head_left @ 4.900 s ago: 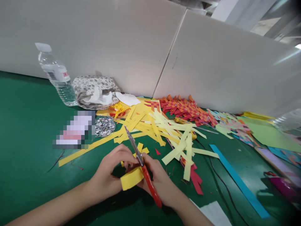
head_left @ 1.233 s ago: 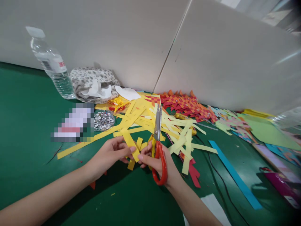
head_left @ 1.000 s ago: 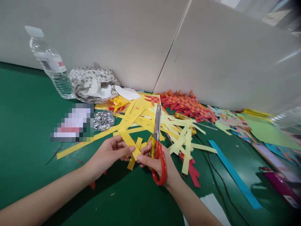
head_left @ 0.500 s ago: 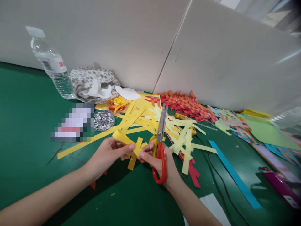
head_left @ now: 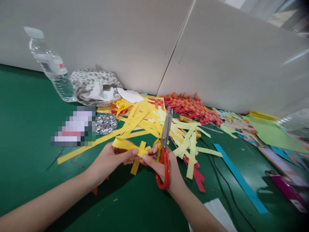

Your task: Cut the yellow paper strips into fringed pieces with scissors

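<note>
A yellow paper strip [head_left: 125, 146], bent into a loop on its left side, is pinched between the thumb and fingers of my left hand [head_left: 114, 158]. My right hand [head_left: 159, 162] pinches the strip's other end. Hooked in that same hand are scissors [head_left: 166, 138] with red and yellow handles, their blades together and pointing up, away from the paper. Another yellow strip [head_left: 135, 166] hangs below the fingers, crossing the held one. The fingertips under the paper are partly hidden. Behind the hands lies a heap of loose yellow strips [head_left: 140, 119].
Woven red-and-orange paper fish [head_left: 188, 108] are piled by the white partition [head_left: 135, 45]. At left are a water bottle [head_left: 54, 69], a blurred-out phone [head_left: 74, 125] and googly eyes [head_left: 106, 124]. A blue strip [head_left: 240, 178], a dark cable [head_left: 224, 183] and a purple object [head_left: 287, 191] lie at right.
The paper strip has tilted flatter between my hands and its loop shows more open. Both hands keep their hold, and the scissors have barely shifted.
</note>
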### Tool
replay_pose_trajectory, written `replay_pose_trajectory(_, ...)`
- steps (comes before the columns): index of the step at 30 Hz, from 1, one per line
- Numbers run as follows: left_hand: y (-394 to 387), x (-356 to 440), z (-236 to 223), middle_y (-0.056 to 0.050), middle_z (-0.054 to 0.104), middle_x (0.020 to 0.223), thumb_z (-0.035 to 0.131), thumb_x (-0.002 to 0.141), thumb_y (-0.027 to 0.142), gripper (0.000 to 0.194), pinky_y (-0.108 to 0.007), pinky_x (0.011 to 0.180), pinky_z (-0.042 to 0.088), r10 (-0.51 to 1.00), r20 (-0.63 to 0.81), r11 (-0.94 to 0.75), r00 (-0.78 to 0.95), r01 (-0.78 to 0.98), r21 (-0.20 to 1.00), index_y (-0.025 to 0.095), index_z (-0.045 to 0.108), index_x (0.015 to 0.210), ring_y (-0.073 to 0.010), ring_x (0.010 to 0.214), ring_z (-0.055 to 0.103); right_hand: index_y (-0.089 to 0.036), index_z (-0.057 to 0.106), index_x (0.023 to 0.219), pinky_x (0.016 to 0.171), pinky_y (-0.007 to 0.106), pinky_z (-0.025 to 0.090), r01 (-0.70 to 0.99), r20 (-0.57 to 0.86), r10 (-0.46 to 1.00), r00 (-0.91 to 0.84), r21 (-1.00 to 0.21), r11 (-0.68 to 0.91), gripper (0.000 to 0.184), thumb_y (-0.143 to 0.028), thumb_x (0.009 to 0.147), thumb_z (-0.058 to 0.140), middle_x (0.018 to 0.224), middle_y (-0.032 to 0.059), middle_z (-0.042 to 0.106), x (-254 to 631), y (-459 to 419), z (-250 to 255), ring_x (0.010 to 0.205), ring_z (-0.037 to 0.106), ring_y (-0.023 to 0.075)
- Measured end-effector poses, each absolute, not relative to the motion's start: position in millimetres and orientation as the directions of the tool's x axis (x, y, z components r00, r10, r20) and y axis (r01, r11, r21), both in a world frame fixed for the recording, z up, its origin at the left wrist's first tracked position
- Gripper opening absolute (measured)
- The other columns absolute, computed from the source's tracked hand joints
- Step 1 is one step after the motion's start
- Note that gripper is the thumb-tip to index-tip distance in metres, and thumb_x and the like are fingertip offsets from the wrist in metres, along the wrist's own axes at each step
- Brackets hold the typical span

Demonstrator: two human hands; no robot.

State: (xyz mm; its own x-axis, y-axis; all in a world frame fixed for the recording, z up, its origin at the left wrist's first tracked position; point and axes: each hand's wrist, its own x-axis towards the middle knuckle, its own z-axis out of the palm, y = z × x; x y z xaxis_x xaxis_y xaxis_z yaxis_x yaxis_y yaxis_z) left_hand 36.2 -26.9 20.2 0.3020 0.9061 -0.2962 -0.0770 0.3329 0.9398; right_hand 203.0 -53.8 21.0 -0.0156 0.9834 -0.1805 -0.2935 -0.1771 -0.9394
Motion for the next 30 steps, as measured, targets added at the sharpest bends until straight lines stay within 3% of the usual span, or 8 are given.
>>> replay_pose_trajectory(14, -27.7, 35.4, 18.0, -0.001, 0.071, 0.078, 0.074, 0.068, 0.037, 0.024, -0.023, 0.062, 0.051, 0.899, -0.297, 0.327, 0.322, -0.045, 0.944, 0.019, 0.064, 0.082, -0.0203, 0.08, 0.067, -0.022, 0.045, 0.071, 0.063, 0.03, 0.058, -0.208, -0.148, 0.988, 0.033, -0.968, -0.138, 0.036, -0.029, 0.062, 0.079, 0.065, -0.0081, 0.056, 203.9, -52.2, 24.0, 0.056, 0.065, 0.0124)
replay_pose_trajectory(18, -27.6, 35.0, 18.7, 0.0, 0.07, 0.073, 0.074, 0.069, 0.035, 0.022, -0.022, 0.061, 0.05, 0.905, -0.277, 0.308, 0.323, -0.048, 0.95, 0.019, 0.064, 0.079, -0.0179, 0.075, 0.066, -0.022, 0.044, 0.072, 0.067, 0.029, 0.056, -0.202, -0.091, 0.995, 0.035, -0.976, -0.082, 0.036, -0.026, 0.063, 0.078, 0.067, -0.0067, 0.059, 205.3, -51.9, 22.1, 0.061, 0.063, 0.0116)
replay_pose_trajectory(24, -28.0, 36.7, 23.2, 0.0, 0.071, 0.07, 0.075, 0.066, 0.034, 0.021, -0.023, 0.062, 0.05, 0.897, -0.314, 0.35, 0.311, -0.064, 0.935, 0.019, 0.063, 0.075, -0.0179, 0.073, 0.067, -0.022, 0.044, 0.072, 0.064, 0.028, 0.054, -0.142, 0.007, 0.991, 0.134, -0.989, 0.026, 0.033, -0.025, 0.065, 0.077, 0.064, -0.0058, 0.063, 207.4, -51.0, 21.6, 0.058, 0.061, 0.0107)
replay_pose_trajectory(30, -27.6, 36.3, 22.6, 0.0, 0.071, 0.069, 0.075, 0.066, 0.034, 0.022, -0.025, 0.061, 0.05, 0.912, -0.301, 0.327, 0.279, -0.053, 0.943, 0.019, 0.062, 0.077, -0.0187, 0.071, 0.067, -0.022, 0.045, 0.075, 0.065, 0.031, 0.055, -0.178, -0.021, 0.969, 0.244, -0.984, 0.023, 0.032, -0.027, 0.068, 0.076, 0.064, -0.0066, 0.063, 210.0, -50.3, 20.3, 0.058, 0.065, 0.0127)
